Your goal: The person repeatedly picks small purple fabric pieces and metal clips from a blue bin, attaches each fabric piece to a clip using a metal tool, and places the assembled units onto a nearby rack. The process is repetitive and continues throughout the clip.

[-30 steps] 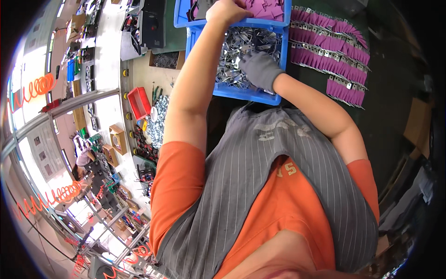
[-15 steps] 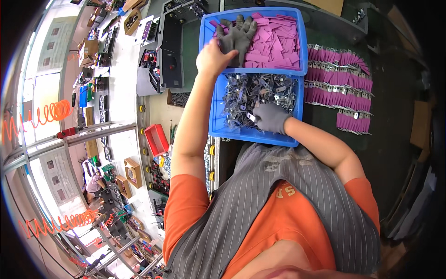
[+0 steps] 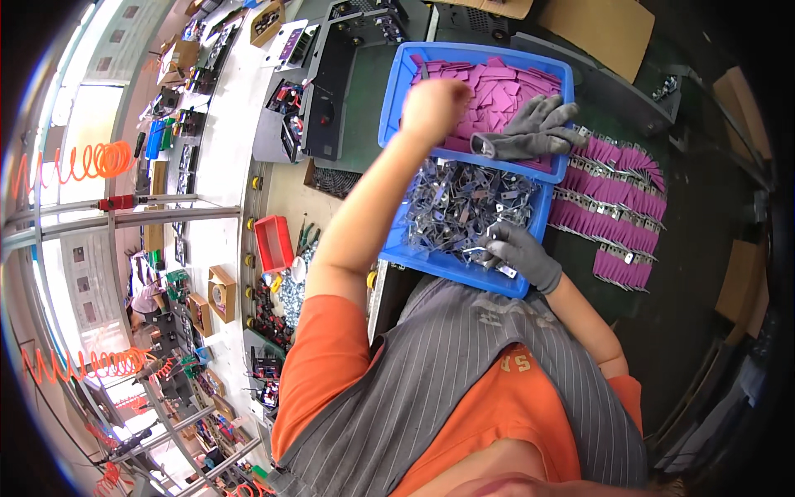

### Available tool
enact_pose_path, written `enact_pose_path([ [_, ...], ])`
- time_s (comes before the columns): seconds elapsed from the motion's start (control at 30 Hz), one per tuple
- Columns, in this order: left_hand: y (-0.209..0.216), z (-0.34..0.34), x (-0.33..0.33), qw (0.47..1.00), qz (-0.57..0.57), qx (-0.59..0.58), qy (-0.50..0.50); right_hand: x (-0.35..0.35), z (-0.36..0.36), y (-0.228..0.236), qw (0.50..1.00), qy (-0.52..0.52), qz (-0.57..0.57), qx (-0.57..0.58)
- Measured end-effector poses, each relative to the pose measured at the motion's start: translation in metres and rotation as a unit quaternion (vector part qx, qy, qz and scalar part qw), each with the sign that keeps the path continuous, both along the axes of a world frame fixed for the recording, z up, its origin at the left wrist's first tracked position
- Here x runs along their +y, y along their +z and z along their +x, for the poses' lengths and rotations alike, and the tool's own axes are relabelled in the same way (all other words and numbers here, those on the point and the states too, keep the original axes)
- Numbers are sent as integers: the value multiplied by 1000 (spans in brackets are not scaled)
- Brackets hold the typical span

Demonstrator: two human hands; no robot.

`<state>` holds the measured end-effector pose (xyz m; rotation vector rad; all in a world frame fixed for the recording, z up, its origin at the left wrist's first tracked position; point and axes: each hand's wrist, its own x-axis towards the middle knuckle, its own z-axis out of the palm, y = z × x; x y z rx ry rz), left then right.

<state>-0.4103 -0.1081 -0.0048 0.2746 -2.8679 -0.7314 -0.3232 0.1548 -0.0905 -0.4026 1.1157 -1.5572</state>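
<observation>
A blue bin point(image 3: 530, 283) of metal brackets point(image 3: 464, 211) and pink sheets point(image 3: 497, 91) sits before the worker. The bare left hand point(image 3: 435, 106), fingers curled shut, reaches over the bin's far half; the gloved right hand point(image 3: 517, 253) pinches one bracket at its near rim. A spare glove point(image 3: 530, 132) lies across the bin's right edge, with open bench right of the bin

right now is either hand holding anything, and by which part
The gloved right hand pinches a small metal bracket by one end over the blue bin. The bare left hand is fisted over the pink pieces; its contents cannot be told.
</observation>
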Motion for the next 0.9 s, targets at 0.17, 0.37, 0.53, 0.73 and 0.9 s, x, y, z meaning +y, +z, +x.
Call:
enact_pose_path([
  [0.17,-22,-38,-74,968,-251,-6,23,-3,4,4,1000,16,1,24],
  [0.37,-43,-63,-65,906,-423,12,-2,5,-3,9,1000,-1,-15,-5],
  [0.53,-50,-59,-72,898,-436,50,4,6,-7,4,998,-20,-28,-48],
  [0.73,-15,-38,-40,951,264,111,119,7,-7,1,996,-36,-64,-49],
  [0.9,-1,39,12,699,712,-36,57,12,-5,14,986,-103,-91,-93],
])
